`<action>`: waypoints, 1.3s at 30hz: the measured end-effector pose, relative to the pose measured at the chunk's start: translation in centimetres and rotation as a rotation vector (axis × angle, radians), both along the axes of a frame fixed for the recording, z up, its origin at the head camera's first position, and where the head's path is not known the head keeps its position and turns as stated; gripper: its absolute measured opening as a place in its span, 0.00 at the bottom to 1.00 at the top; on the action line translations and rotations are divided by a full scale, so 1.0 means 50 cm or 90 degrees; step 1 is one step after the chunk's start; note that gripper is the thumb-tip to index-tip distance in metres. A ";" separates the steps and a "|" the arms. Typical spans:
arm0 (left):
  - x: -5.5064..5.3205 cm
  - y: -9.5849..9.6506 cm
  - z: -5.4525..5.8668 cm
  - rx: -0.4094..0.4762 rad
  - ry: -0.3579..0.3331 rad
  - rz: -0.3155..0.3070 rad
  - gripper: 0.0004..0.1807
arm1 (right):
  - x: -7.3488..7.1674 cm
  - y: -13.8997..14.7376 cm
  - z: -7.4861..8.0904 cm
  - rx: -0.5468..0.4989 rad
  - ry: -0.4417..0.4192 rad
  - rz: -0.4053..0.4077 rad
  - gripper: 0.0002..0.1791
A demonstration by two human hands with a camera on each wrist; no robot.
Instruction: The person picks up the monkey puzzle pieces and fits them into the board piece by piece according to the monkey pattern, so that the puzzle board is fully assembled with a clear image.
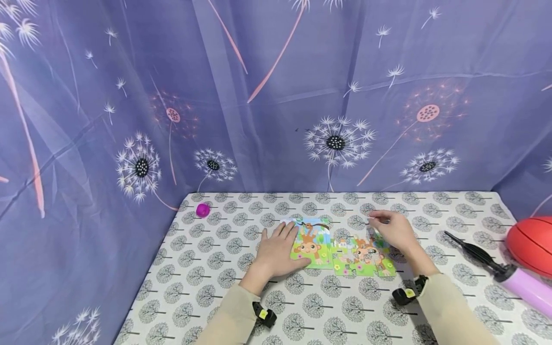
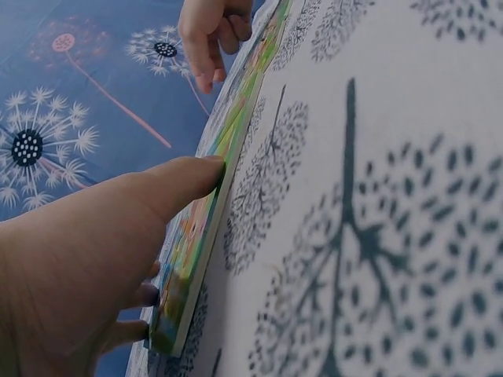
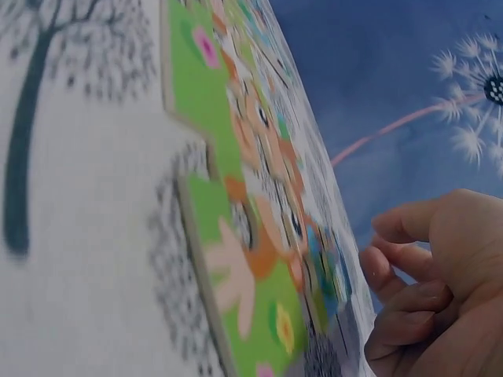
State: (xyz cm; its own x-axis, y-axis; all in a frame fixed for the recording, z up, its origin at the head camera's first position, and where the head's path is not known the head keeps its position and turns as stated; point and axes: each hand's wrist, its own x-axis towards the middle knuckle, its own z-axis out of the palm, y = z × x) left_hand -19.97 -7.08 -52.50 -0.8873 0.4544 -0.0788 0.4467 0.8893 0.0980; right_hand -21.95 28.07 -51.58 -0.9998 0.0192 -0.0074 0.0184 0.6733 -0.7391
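My left hand lies spread on the left side of a monkey picture board; in the left wrist view its thumb touches the board's near edge. To the right of this board lies a jigsaw puzzle with a similar monkey picture. Gaps show between some puzzle pieces, and its upper edge is uneven. Just above the puzzle's upper right corner hovers my right hand. Its fingers are bent, with thumb and forefinger close together. I see nothing between them.
A purple round object sits at the back left of the tree-patterned cloth. On the right are a pump with a black nozzle and lilac barrel, and a red ball. A dandelion-print curtain hangs behind.
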 end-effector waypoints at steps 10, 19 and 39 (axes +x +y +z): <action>0.004 0.013 -0.010 -0.010 0.032 -0.005 0.47 | 0.009 0.029 -0.004 0.021 -0.065 0.011 0.38; 0.006 0.026 -0.007 -0.017 0.022 -0.027 0.48 | 0.004 0.031 -0.009 0.050 -0.085 0.018 0.40; 0.008 0.040 0.003 -0.020 0.017 -0.036 0.44 | 0.016 0.038 -0.009 0.054 0.016 0.026 0.28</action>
State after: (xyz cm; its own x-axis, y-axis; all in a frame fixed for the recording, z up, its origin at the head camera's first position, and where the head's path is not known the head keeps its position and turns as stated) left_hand -19.57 -5.10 -52.35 -0.8625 0.5012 -0.0698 0.4981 0.8652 0.0576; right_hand -21.13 29.98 -52.04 -0.9996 -0.0226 0.0178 -0.0286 0.7332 -0.6794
